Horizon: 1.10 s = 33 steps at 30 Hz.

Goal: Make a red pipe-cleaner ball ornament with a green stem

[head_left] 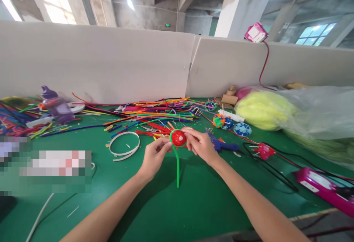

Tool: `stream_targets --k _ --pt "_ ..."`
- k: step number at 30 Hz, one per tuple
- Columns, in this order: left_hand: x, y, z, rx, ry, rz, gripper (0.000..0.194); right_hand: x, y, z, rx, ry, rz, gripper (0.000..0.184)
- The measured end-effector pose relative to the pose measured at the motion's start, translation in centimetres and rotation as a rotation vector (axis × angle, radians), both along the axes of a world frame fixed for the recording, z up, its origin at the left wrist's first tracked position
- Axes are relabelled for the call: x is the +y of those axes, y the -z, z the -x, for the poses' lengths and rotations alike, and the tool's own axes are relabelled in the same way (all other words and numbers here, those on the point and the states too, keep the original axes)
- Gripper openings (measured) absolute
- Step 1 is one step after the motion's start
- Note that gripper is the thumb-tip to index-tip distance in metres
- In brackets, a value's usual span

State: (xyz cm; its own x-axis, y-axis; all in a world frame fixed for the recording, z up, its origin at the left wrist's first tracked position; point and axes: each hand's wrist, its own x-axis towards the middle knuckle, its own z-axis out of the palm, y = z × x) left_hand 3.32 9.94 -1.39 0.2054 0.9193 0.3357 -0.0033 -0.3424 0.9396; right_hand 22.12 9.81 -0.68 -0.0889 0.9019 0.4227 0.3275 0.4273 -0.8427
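Note:
Above the middle of the green table, both my hands hold a small round red piece [177, 136] with a pale spot near its centre. A green pipe cleaner [177, 166] runs around its rim, and the free end hangs straight down. My left hand [156, 153] is closed, thumb and fingers pinching the lower left edge where the green strip leaves the rim. My right hand [201, 144] is closed on the right edge, with its fingertips at the rim. Behind the hands lie red pipe cleaners [159, 127] and a blue glue gun [224, 145].
Bundles of coloured pipe cleaners [155, 111] spread along the back by a white partition [110, 61]. A coiled white strip [124, 133] lies left. Finished-looking blue discs [242, 128], a yellow bagged bundle [262, 109] and a magenta power strip [323, 186] with cables sit right. A purple bottle [56, 105] stands far left.

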Motion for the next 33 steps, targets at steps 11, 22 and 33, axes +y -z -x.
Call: stream_targets --k 11,22,33 --pt "0.5 -0.4 0.4 -0.015 0.05 0.048 0.025 -0.1 -1.2 -1.6 -0.358 0.089 -0.435 0.04" --pt "0.4 -0.5 0.2 -0.052 0.109 0.082 0.025 0.4 0.0 -0.9 -0.423 0.001 -0.458 0.047" --pt "0.3 -0.2 0.0 -0.041 0.132 0.071 0.025 0.3 -0.3 -1.2 -0.37 -0.033 -0.43 0.042"
